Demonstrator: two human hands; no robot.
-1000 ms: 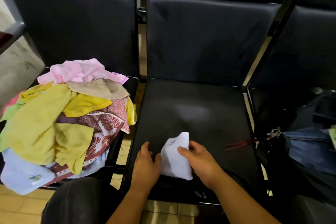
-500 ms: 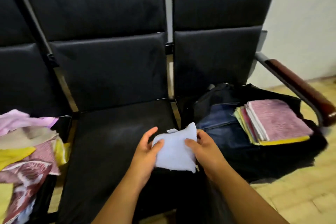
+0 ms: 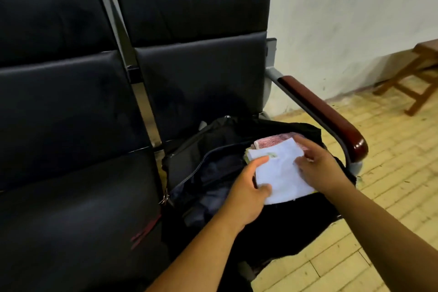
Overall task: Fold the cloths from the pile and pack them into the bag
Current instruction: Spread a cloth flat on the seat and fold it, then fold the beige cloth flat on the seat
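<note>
Since half second ago, you have carried folded white cloth (image 3: 282, 173) right, off bench (image 3: 78, 197) seat and over bag. Open black bag (image 3: 189, 156) sits on end seat. Your left hand (image 3: 244, 189) pinches cloth's left edge, fingers (image 3: 257, 163) curled round it. Cloth lies flat atop stack of folded cloths (image 3: 272, 142) inside bag. Your right hand (image 3: 320, 168) holds right edge, fingers (image 3: 302, 161) bent over top, blurred. Wooden armrest (image 3: 327, 114) just right of bag; wooden stool (image 3: 417, 73) by wall.
</note>
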